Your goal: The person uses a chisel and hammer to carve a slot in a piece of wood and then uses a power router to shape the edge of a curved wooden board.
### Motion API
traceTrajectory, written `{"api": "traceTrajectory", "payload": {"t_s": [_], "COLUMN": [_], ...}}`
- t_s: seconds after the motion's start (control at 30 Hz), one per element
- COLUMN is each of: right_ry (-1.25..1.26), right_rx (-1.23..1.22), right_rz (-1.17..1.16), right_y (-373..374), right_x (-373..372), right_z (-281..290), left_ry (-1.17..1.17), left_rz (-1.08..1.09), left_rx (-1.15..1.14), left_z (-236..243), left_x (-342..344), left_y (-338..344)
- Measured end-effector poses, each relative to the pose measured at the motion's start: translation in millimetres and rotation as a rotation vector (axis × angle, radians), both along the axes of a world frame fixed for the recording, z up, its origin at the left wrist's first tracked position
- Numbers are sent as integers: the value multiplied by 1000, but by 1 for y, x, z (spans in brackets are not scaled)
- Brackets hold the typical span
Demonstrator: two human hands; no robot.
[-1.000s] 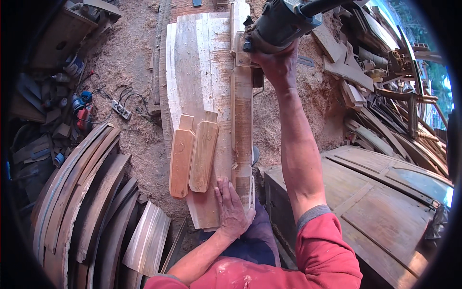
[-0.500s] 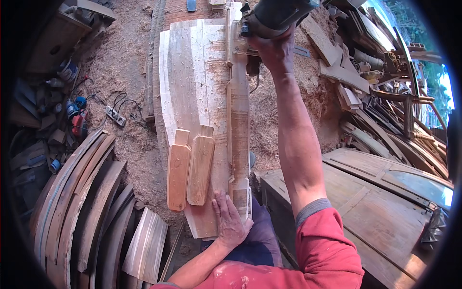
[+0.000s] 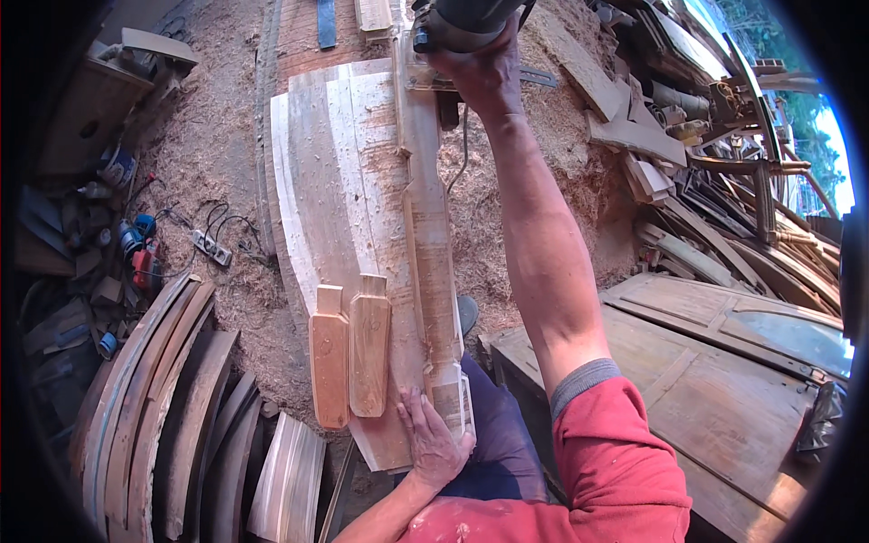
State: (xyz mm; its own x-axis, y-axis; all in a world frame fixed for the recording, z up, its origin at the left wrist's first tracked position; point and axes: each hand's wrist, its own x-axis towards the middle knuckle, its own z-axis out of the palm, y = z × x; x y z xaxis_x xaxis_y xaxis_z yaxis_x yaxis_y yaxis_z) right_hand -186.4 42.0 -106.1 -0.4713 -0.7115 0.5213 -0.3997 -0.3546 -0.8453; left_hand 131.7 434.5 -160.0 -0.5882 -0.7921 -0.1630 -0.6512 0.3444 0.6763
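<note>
At the far end of a long profiled wooden strip [image 3: 431, 244], my right hand [image 3: 489, 77] grips a dark power tool [image 3: 466, 23], which looks like a router with a slotted metal guide [image 3: 539, 78]. The tool's upper part is cut off by the picture's edge. Beneath and beside the strip lies a wide, pale, chip-strewn board [image 3: 330, 172]. My left hand [image 3: 436, 443] rests flat with fingers stretched on the near end of this work, against the strip. Two rounded wooden blocks with tenons, one reddish [image 3: 329, 371] and one browner [image 3: 369, 357], lie on the board left of that hand.
Curved planks [image 3: 136, 389] stand stacked at the lower left. A power strip [image 3: 211, 247] with cables lies among shavings. To the right are a panelled wooden door [image 3: 706, 353] and a heap of scrap timber [image 3: 715, 226]. A blue-grey flat bar [image 3: 327, 23] lies beyond the board.
My right hand has carried the tool farther away along the strip. The whole view has shifted, so the board sits lower and more to the left. My left hand stays at the near end.
</note>
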Motion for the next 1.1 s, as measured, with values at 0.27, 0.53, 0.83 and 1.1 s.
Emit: {"api": "traceTrajectory", "payload": {"t_s": [0.27, 0.53, 0.83, 1.1], "right_ry": [-135, -9, -162, -571], "right_rx": [42, 28, 11, 165], "right_rz": [108, 36, -15, -221], "right_y": [-20, -46, 84, 324], "right_x": [-11, -21, -55, -21], "right_z": [8, 6, 7, -98], "left_ry": [-14, -11, -5, -388], "left_rz": [-5, 34, 47, 204], "left_rx": [25, -7, -147, -371], "left_z": [2, -2, 46, 67], "left_x": [0, 1, -43, -139], "left_y": [-1, 5, -19, -167]}}
